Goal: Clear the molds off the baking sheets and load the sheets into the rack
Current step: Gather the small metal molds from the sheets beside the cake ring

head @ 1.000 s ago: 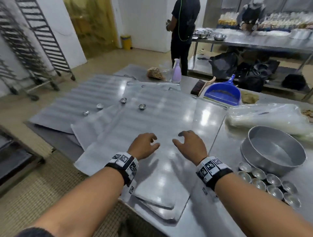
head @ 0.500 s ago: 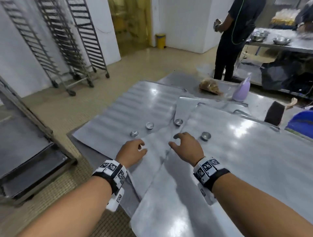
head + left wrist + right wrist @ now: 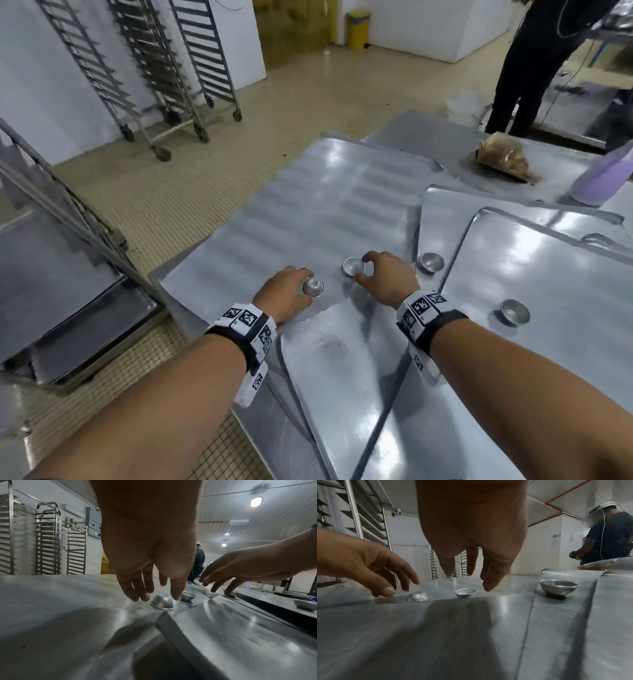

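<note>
The left hand (image 3: 286,294) reaches down over an overturned mold (image 3: 162,604), fingers spread and only loosely bent, thumb and fingertips either side of it without a grip. The right hand (image 3: 385,279) likewise hangs open over an upright mold (image 3: 465,593), thumb and forefinger bracketing its rim, not yet closed on it. Both molds sit on the far-left baking sheet (image 3: 318,212), whose long axis runs away from the person toward the floor beyond; the overturned one shows its dome up, the other its mouth up. A third mold (image 3: 432,262) stands mouth-up on the middle sheet (image 3: 442,219) and a fourth (image 3: 514,312) on the nearest sheet (image 3: 548,267), which overlaps it. Half a second ago the hands were short of the molds; now they are upon them. Empty wheeled racks (image 3: 154,61) stand against the wall.
</note>
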The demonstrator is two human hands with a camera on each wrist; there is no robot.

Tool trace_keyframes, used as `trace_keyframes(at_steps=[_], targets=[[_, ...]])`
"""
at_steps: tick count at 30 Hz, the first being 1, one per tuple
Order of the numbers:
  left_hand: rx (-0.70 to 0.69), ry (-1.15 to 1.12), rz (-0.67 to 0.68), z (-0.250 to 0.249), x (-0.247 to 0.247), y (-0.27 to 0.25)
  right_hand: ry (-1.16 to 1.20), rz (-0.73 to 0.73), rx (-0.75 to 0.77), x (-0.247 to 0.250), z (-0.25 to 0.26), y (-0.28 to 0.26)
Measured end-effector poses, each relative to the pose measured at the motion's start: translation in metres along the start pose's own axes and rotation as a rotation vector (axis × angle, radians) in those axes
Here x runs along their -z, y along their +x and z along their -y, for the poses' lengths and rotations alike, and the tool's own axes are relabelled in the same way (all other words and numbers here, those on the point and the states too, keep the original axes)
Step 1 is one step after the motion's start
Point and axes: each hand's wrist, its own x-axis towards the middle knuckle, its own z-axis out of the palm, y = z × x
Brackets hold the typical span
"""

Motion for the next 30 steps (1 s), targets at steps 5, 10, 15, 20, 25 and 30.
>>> trace_keyframes(at_steps=[5, 10, 15, 20, 25, 30], targets=[[-0.045, 0.091, 0.073, 0.009, -0.008, 0.025, -0.064, 0.074, 0.014, -0.013, 0.004, 0.029], [-0.103, 0.093, 0.035, 0.014, -0.013, 0.033, -0.109, 0.091, 0.05, -0.023, 0.012, 0.036], [-0.15, 0.007, -0.045, 0.021, -0.011, 0.028, -0.102, 0.072, 0.051, -0.026, 0.016, 0.038], [-0.146, -0.08, -0.085, 0.035, -0.01, 0.017, -0.087, 0.053, 0.07, -0.025, 0.018, 0.031], [-0.17, -0.054, 0.041, 0.036, -0.013, 0.014, -0.094, 0.061, 0.077, -0.024, 0.018, 0.02], [-0.157, 0.007, 0.022, 0.025, -0.015, 0.022, -0.077, 0.011, 0.094, -0.024, 0.014, 0.009]])
